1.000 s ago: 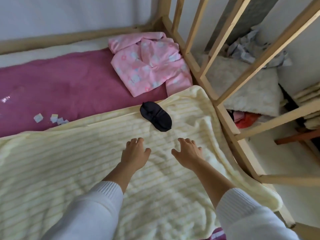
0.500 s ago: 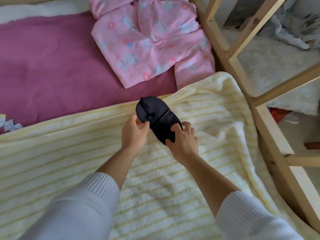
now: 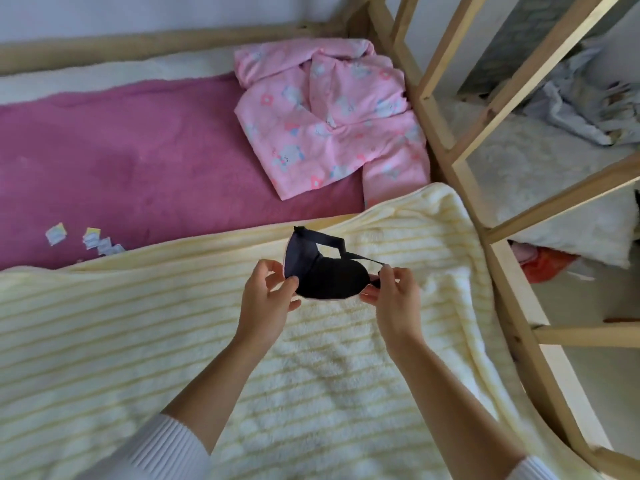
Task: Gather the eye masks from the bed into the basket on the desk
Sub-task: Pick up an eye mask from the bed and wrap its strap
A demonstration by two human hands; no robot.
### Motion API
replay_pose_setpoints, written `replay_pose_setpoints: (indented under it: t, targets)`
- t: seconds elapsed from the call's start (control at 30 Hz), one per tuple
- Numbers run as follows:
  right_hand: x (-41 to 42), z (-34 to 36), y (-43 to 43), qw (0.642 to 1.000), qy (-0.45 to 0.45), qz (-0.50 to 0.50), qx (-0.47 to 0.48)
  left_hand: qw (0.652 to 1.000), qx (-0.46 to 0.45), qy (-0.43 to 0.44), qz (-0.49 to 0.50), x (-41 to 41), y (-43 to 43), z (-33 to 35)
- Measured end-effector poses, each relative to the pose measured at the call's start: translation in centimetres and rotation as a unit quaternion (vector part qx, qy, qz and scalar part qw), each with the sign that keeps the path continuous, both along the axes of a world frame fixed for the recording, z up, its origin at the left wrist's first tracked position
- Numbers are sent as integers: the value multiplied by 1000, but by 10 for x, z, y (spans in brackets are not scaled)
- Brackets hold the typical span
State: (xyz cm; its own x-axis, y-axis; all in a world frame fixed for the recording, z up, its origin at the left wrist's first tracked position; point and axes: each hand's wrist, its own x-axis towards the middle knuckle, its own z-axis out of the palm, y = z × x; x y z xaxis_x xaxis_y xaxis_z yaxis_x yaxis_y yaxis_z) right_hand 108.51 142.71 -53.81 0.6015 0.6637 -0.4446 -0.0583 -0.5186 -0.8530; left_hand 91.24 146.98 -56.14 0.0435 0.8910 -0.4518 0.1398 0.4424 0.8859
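Eye mask (image 3: 325, 277) stretched between both grips

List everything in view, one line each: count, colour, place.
eye mask: one, black, held up over the blanket between both hands
blanket: one, cream striped, near part of bed
sheet: one, magenta, far part of bed
pyjama top: one, pink patterned, on the sheet by the frame
paper scraps: several, pale, on the sheet at left
bed frame: one, light wood, right and far side
left hand: pinches the mask's left edge
right hand: pinches the mask's right end
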Motion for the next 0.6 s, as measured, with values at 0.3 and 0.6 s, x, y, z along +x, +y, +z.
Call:
replay_pose_setpoints:
  t: [0.3,0.6]
  targets:
    - [-64,131,-96,989,115,48,74,993,-10,-64,-95,-72,-107,140]
    - [-122,216,-200,977,181,27,111,964,-145,-221,-11,-116,-219,210]
